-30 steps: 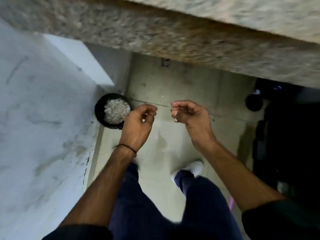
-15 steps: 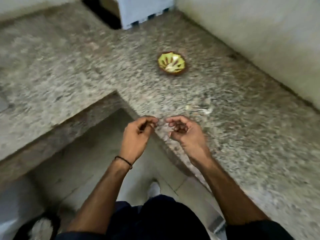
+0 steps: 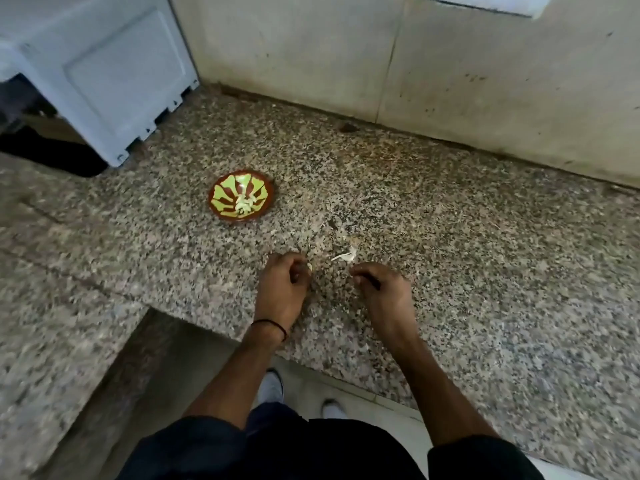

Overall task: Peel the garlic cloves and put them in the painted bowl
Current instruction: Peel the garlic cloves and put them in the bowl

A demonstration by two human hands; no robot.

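Two hands hover over the speckled granite counter (image 3: 450,254), wider apart than half a second ago. Left hand (image 3: 282,289) curled, pinching a pale garlic piece (image 3: 309,267). Right hand (image 3: 377,289) curled; I cannot tell if it holds anything. Round glazed painted bowl (image 3: 242,220), up-left, holds peeled cloves (image 3: 244,204). Papery skin scrap (image 3: 344,257) nearby.

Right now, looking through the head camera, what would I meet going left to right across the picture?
Pale plastic box → painted bowl → left hand → white garlic scrap on the counter → right hand.
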